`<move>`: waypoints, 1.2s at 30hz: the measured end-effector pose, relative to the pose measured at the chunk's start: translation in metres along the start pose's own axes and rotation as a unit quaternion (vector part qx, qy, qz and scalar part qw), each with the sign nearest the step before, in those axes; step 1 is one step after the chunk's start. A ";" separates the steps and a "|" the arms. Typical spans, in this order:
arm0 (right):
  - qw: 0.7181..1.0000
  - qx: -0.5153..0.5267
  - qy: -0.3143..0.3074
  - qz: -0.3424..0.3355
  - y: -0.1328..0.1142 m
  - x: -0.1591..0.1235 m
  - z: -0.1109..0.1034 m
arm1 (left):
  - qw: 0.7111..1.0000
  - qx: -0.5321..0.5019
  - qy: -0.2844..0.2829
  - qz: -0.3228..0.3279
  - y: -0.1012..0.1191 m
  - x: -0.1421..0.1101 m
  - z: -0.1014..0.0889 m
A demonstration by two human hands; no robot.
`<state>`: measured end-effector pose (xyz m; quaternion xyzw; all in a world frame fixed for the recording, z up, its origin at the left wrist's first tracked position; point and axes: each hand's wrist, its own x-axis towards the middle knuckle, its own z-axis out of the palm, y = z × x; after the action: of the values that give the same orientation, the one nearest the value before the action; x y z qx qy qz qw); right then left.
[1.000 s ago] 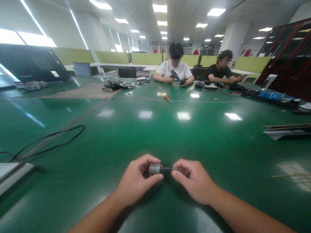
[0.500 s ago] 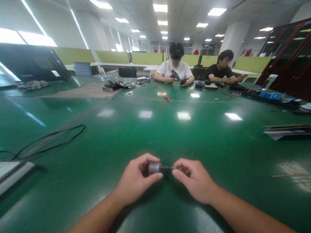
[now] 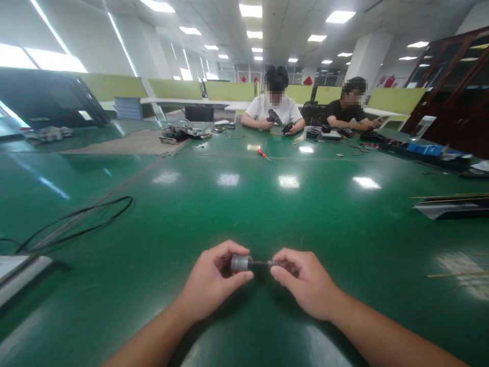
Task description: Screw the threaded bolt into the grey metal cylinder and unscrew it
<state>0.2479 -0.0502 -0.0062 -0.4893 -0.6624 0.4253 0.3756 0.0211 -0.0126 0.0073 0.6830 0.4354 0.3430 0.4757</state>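
Observation:
Between my hands, low over the green table point(image 3: 244, 214), lies a small grey metal cylinder point(image 3: 240, 263) with a thin dark shaft point(image 3: 261, 263) running out to the right. My left hand point(image 3: 214, 275) grips the cylinder, thumb below and fingers above it. The far end of the shaft is pinched between thumb and fingers of my right hand point(image 3: 305, 283). Those fingers partly hide that end, so its exact shape is unclear. The piece is held level.
An orange screwdriver point(image 3: 263, 155) lies farther off. A black cable point(image 3: 107, 219) loops at left beside a pale flat object point(image 3: 23, 270). Dark metal strips point(image 3: 454, 207) lie at right. Across the table sit a person in white point(image 3: 273, 109) holding a drill and another in black point(image 3: 344, 112).
My left hand and the cylinder have shifted very slightly left, while my right hand stays almost in place. Both hands keep their hold.

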 end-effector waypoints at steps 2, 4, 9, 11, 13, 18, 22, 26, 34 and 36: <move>1.000 -0.002 0.001 -0.001 0.001 0.000 0.000 | 1.000 -0.001 -0.003 0.002 0.000 0.000 0.000; 1.000 -0.002 0.002 -0.002 0.002 0.000 0.000 | 1.000 -0.003 -0.005 0.005 -0.002 0.000 -0.001; 1.000 0.004 -0.003 0.000 0.003 0.000 0.000 | 1.000 -0.003 -0.007 0.014 -0.006 0.000 -0.003; 1.000 0.003 -0.004 0.003 0.001 0.000 0.000 | 1.000 -0.002 -0.007 0.014 -0.007 -0.001 -0.003; 1.000 0.000 -0.002 0.002 -0.001 0.000 0.000 | 1.000 -0.002 -0.009 0.015 -0.007 -0.001 -0.003; 1.000 0.005 0.002 -0.001 -0.002 0.000 0.000 | 1.000 -0.008 -0.011 0.013 -0.006 -0.001 -0.004; 1.000 0.007 0.000 -0.001 -0.001 0.000 0.000 | 1.000 -0.010 -0.010 0.010 -0.005 -0.001 -0.005; 1.000 0.006 0.001 0.002 -0.001 0.000 -0.001 | 1.000 -0.013 -0.010 0.005 -0.004 -0.001 -0.004; 1.000 0.012 0.000 0.001 0.002 0.001 -0.001 | 0.999 -0.033 0.015 0.005 -0.007 0.001 -0.008; 1.000 0.015 0.002 0.003 0.003 0.001 -0.001 | 0.999 -0.041 0.020 0.001 -0.006 0.002 -0.008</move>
<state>0.2493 -0.0485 -0.0083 -0.4867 -0.6536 0.4353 0.3827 0.0133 -0.0070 0.0039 0.6563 0.4294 0.3746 0.4945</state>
